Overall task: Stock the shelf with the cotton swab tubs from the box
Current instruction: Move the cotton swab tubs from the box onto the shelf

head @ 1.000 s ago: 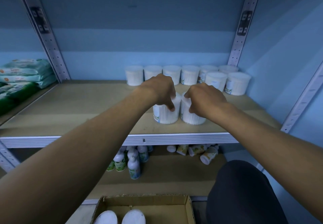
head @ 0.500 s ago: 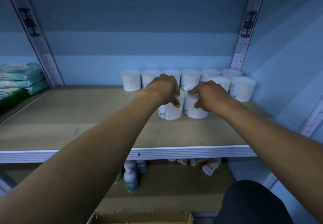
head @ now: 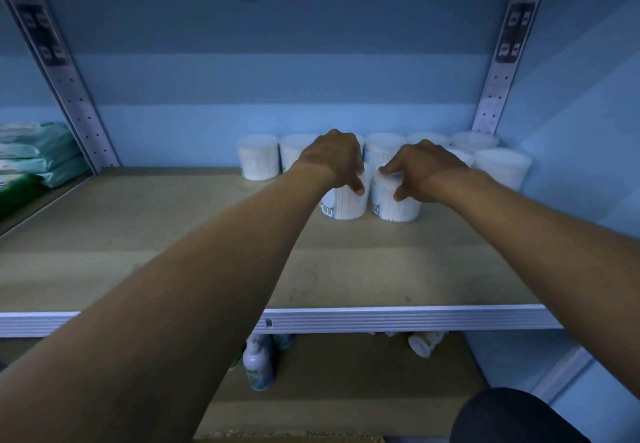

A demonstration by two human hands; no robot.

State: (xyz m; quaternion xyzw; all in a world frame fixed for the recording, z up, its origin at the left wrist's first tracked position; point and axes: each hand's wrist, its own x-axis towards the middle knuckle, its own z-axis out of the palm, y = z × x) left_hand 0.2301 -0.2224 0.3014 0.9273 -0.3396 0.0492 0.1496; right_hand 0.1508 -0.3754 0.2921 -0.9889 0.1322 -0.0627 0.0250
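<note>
Two white cotton swab tubs stand side by side on the wooden shelf [head: 173, 252], just in front of a back row of several like tubs [head: 259, 161]. My left hand [head: 334, 162] grips the left tub [head: 343, 205] from above, fingers curled over its lid. My right hand [head: 420, 169] grips the right tub [head: 394, 205] the same way, thumb on its near side. Both tubs rest on the shelf board. Only the top edge of the cardboard box [head: 287, 437] shows at the bottom.
Green and white soft packs [head: 31, 158] are stacked on the neighbouring shelf at left. Metal uprights [head: 69, 89] frame the bay. Bottles [head: 258, 364] and a tipped small tub [head: 424, 342] sit on the lower shelf. A dark knee [head: 512, 418] is at bottom right.
Both hands have pushed the two tubs from the shelf's front edge back toward the rear row. The camera view has risen, so the box has dropped almost out of sight.
</note>
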